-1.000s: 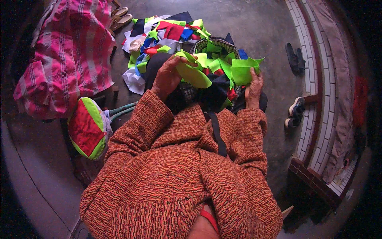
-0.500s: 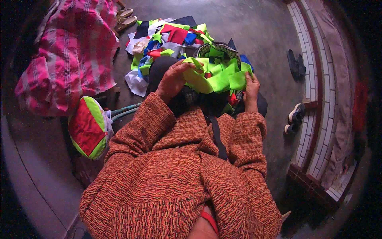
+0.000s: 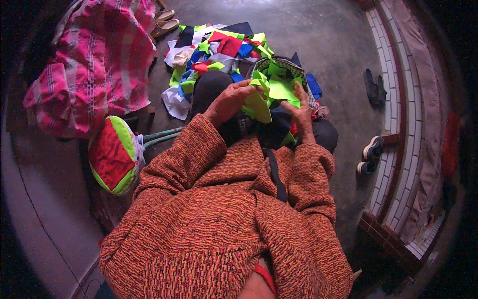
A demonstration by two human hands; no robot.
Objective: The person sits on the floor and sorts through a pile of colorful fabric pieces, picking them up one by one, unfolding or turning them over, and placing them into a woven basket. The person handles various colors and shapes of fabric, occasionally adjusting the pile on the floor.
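Note:
My left hand (image 3: 230,103) is closed, pinching a neon-green cloth scrap (image 3: 258,108) that hangs down from the fingers above my lap. To its right is my right hand (image 3: 300,115), its thumb and fingers apart, beside another neon-green cloth piece (image 3: 283,90). That piece lies over a checked cloth bag or bundle (image 3: 257,66) between my knees. Whether the right fingertips touch the green piece is hard to tell. A little red and green cloth shows below the right hand.
Beyond my knees a heap of coloured cloth scraps (image 3: 229,46) covers the floor. On the left are a pink checked cloth (image 3: 99,70) and a red-and-green stuffed cloth piece (image 3: 113,157). Sandals (image 3: 167,25) lie at the far left, dark shoes (image 3: 372,147) by the right-hand tiled step (image 3: 393,149).
The green cloth that stretched between both hands no longer spans them. My right hand has moved left and its fingers have spread. The left hand has shifted slightly right, still gripping green cloth.

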